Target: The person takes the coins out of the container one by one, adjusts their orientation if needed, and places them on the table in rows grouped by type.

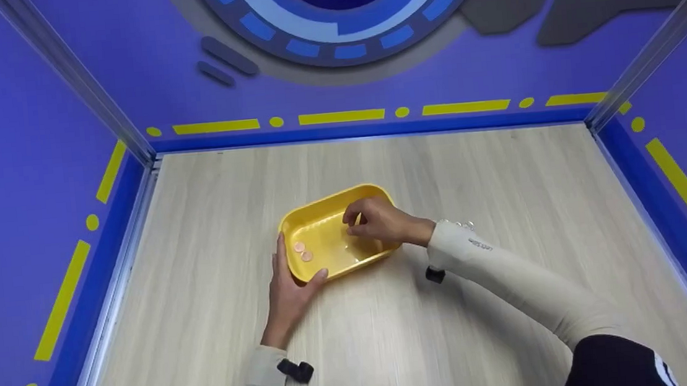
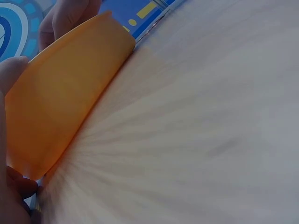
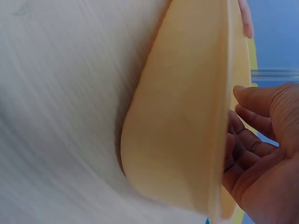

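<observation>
A yellow plastic bin [image 1: 335,200] sits at an angle on the wooden table. Inside its left end lie two small copper-coloured discs, like coins [image 1: 300,246]. My left hand [image 1: 290,294] grips the bin's left front corner, its thumb at the front rim and its fingers along the left outer wall. Over the bin's right half, my right hand [image 1: 377,220] reaches in with loosely curled fingers. In the right wrist view, thumb [image 3: 254,99] and index finger stand apart, and no object shows between them. The bin's rim hides some of the other fingers there.
The wooden table [image 1: 456,338] extends around the bin. Blue-purple panels with yellow marks [image 1: 342,116] enclose it at the back and both sides, with metal posts [image 1: 85,85] at the corners. Black straps [image 1: 296,371] are on both wrists.
</observation>
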Demonstrator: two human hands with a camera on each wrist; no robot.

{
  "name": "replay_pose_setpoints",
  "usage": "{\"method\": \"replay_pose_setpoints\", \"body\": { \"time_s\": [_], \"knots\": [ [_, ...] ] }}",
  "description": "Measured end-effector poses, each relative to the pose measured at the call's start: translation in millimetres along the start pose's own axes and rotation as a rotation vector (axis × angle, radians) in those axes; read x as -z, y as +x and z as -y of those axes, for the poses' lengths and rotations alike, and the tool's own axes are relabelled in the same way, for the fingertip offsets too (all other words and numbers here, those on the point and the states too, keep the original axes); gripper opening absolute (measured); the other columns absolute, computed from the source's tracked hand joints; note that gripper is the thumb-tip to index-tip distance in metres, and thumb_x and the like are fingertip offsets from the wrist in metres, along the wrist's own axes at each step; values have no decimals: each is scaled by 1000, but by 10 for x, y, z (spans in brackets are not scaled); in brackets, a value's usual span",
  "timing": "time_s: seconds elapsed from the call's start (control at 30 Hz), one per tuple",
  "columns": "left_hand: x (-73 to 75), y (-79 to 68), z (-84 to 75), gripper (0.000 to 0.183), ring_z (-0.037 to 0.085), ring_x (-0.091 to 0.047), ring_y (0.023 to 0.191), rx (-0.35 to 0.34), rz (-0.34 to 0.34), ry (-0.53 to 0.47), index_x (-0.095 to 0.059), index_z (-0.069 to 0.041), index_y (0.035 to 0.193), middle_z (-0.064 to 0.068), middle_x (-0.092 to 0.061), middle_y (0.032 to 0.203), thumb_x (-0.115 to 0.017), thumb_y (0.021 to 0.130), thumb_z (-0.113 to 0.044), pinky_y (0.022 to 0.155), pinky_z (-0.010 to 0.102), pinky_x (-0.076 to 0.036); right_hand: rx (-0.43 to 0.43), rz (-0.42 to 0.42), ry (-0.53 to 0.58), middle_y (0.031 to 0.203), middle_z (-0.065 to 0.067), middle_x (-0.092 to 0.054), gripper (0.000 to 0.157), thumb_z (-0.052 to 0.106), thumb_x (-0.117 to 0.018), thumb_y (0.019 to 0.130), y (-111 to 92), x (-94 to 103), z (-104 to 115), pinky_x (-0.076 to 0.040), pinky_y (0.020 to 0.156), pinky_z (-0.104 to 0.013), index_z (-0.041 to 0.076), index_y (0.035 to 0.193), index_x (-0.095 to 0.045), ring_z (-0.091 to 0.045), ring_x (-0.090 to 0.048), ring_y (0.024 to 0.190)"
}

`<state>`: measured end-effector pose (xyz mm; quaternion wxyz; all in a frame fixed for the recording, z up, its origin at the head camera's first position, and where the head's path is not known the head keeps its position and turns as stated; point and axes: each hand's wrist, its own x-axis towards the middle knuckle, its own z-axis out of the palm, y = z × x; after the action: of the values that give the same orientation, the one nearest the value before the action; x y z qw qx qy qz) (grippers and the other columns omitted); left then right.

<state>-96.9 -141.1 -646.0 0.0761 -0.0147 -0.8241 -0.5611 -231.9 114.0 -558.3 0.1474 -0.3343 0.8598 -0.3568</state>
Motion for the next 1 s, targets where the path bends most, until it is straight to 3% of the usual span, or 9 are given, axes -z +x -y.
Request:
{"method": "replay_pose_setpoints", "body": {
  "time_s": [0.33, 0.57, 0.77, 1.0],
  "knots": [
    [2, -11, -3, 117, 34, -59, 135, -17, -8, 15, -13, -21, 179, 20, -50, 154, -88, 90, -41, 110, 57, -47, -13, 54, -5, 107, -12, -79, 17, 7, -81, 100, 181, -293, 31, -59, 87, -37, -2, 115, -79, -19, -69, 95],
    [-6, 7, 14, 119, 34, -56, 140, 2, 1, 11, -13, -23, 179, 18, -45, 162, -88, 90, -43, 113, 57, -45, 13, 106, -28, 103, -8, -77, 16, 8, -81, 100, 316, -456, 79, -56, 85, -34, 0, 114, -79, -14, -64, 92],
    [-5, 12, 19, 119, 34, -55, 142, 3, 6, 11, -12, -23, 179, 17, -41, 167, -88, 90, -45, 114, 57, -44, 28, 143, -75, 105, -11, -78, 19, 7, -80, 100, 430, -513, 154, -56, 84, -33, -2, 117, -79, -14, -63, 89],
    [-10, 10, 20, 118, 35, -57, 138, -18, -2, 16, -13, -22, 179, 20, -46, 161, -87, 90, -44, 109, 58, -48, 74, 183, -141, 100, -9, -77, 17, 6, -79, 98, 500, -566, 259, -52, 78, -29, -1, 114, -80, -13, -60, 84]
  ]
}}
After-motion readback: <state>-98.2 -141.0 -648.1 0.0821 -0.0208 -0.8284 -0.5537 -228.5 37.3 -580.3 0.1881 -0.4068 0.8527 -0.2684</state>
